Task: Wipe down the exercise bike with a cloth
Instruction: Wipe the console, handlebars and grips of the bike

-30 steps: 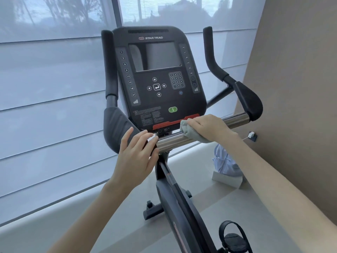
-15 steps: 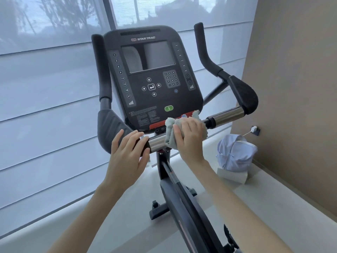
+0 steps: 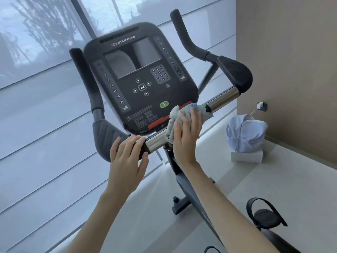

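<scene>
While your two bare forearms reach up from the bottom of the view, your left hand [image 3: 127, 157] lies flat with its fingers spread and only lightly curved, laid over the dark collar where the chrome handlebar [image 3: 223, 98] meets the left elbow pad [image 3: 104, 136]; it grips nothing. Just beside it to the right, your right hand [image 3: 186, 132] presses the cloth [image 3: 174, 117] against the middle of that chrome bar, palm down, fingers extended and close together over the fabric rather than curled round it. The cloth is pale grey-green and bunched, and it covers the bar from your palm up to the lower edge of the console [image 3: 140, 75], overlapping the red strip there; a corner of it hangs off to the right of your fingertips. Bare chrome shows on either side of the cloth. Below your wrists the dark frame [image 3: 184, 181] of the exercise bike [image 3: 189, 189] drops toward the floor, with a strapped pedal [image 3: 266, 216] at lower right. Beyond your hands the black console stands tilted, its screen dark, a keypad and a green button on its face, and "STAR TRAC" printed along the top. Two upright black grips rise on either side of it, and the right elbow pad [image 3: 235, 73] sits at the far end of the bar. Further right, on the pale floor near the brown wall [image 3: 291, 52], a light blue bundle [image 3: 246, 136] rests on a white box [image 3: 246, 157]. Behind everything runs a window [image 3: 36, 79] covered by a translucent blind.
</scene>
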### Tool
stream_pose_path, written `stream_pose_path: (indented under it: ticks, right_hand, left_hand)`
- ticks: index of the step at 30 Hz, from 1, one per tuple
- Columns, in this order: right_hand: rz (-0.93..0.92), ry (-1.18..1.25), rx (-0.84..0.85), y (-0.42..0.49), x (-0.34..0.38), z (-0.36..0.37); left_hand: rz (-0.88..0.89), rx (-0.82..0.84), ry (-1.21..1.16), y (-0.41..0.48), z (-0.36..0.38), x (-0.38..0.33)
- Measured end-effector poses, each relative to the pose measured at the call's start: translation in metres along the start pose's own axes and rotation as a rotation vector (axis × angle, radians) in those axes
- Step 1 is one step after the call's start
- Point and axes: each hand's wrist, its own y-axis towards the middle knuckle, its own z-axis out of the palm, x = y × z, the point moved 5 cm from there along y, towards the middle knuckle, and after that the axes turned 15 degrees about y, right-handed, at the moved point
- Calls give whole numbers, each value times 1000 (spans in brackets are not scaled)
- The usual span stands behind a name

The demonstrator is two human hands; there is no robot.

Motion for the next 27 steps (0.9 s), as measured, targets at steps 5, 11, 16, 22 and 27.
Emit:
stream_pose_path:
  ticks: [5, 11, 16, 22, 27]
  right_hand:
    - [-63, 96, 26, -43, 28, 25]
    - [52, 513, -75, -59, 34, -1]
    - [156, 500, -335, -11, 14, -19]
    - [257, 402, -375, -3, 5, 13]
    - [278, 358, -356, -33, 24, 32]
  left_hand:
    - [34, 32, 19, 2, -6, -1]
    - [65, 96, 22, -10, -14, -2]
    - [102, 154, 65, -12, -21, -6]
    - [129, 171, 71, -8, -24, -12]
    - [135, 203, 84, -15, -21, -9]
